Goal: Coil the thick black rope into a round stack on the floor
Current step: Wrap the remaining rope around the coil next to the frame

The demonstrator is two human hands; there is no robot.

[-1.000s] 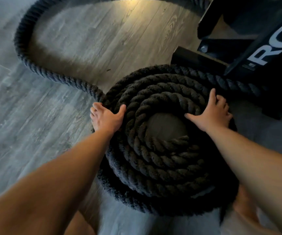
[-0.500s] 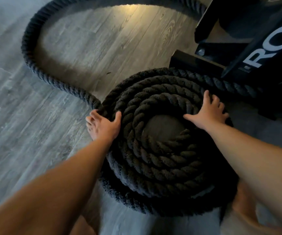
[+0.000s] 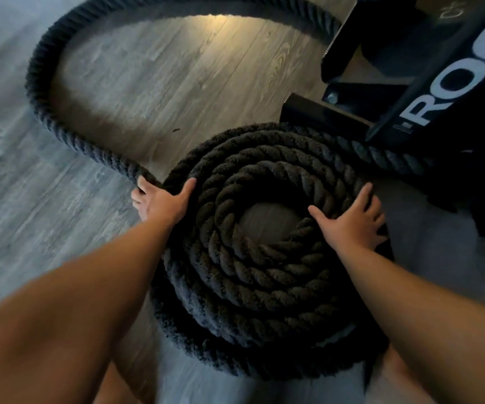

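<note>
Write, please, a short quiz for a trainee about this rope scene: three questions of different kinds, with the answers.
1. True or false: the right hand lies flat, fingers spread, on top of the coil.
2. What shows through the hole in the middle of the coil? A) bare floor B) a weight plate C) a knot
3. Fill in: the loose run of black rope joins the coil beside the ___ hand.
Key: 1 true. 2 A. 3 left: the left hand grips the rope there.
</note>
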